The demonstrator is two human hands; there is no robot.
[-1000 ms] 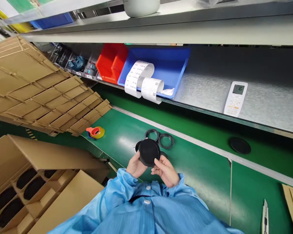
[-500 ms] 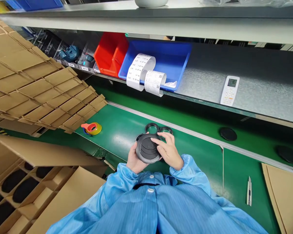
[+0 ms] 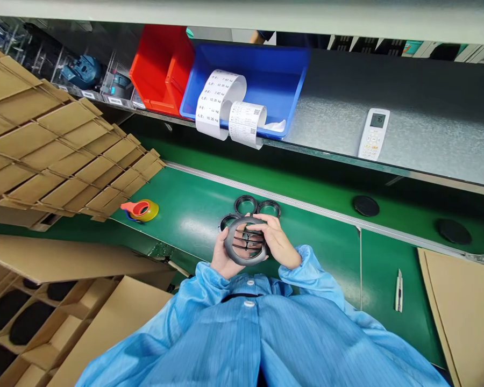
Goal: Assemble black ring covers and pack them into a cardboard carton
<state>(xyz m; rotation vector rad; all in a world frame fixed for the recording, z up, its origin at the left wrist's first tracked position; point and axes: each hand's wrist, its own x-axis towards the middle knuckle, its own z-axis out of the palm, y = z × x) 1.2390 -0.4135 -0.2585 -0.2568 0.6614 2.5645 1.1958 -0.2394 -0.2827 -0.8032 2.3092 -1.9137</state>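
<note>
Chest-high, left hand (image 3: pixel 222 259), right hand (image 3: pixel 278 244) around grille (image 3: pixel 245 241)

One camera, worn on the person's head, looks forward and down, close over the left hand (image 3: pixel 221 260) and right hand (image 3: pixel 278 244) at 6 o'clock; the shelf (image 3: pixel 427 134) lies farther off at 12.

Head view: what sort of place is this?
Probably a factory assembly or packing line: a green workbench, stacked cardboard dividers, a blue bin with label rolls on the shelf. The left hand and right hand hold a round black grille.
</note>
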